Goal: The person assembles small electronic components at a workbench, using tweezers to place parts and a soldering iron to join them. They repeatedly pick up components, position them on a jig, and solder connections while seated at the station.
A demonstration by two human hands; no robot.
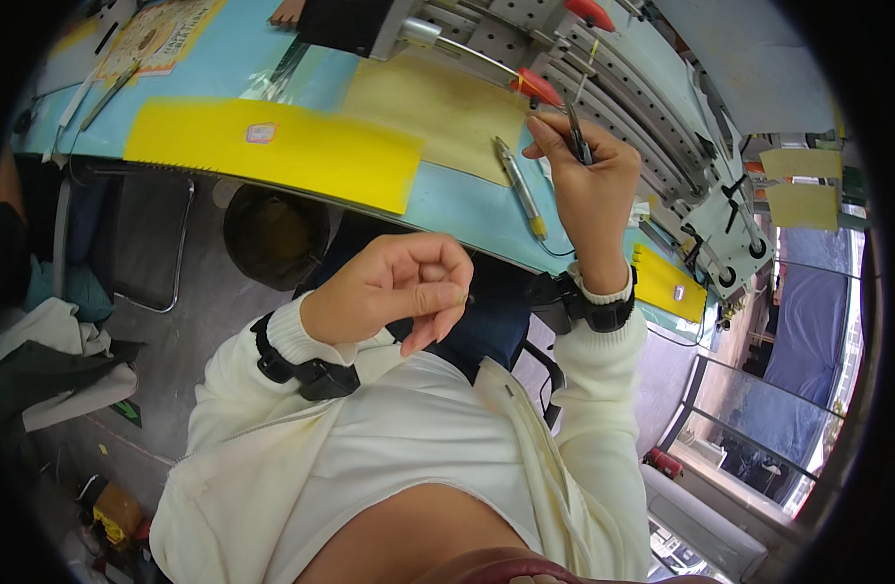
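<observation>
My left hand [399,290] is raised in front of my chest, short of the table's edge. Its fingers are curled and the thumb presses against them; a tiny dark speck shows at the fingertips, too small to name. Over the right part of the table, my right hand [599,180] grips a slim dark metal tool [578,134], its narrow end up beside the red-tipped handle [537,86] of a metal machine. Just left of that hand lies a silver pen-shaped tool [521,188] with a yellow band and a thin cord.
A long yellow strip [321,161] with a dark toothed edge lies along the light-blue table [457,209]. The metal machine [652,117] with perforated plates fills the back right. A second yellow piece [667,284] lies at right. A dark round bin [275,237] stands under the table.
</observation>
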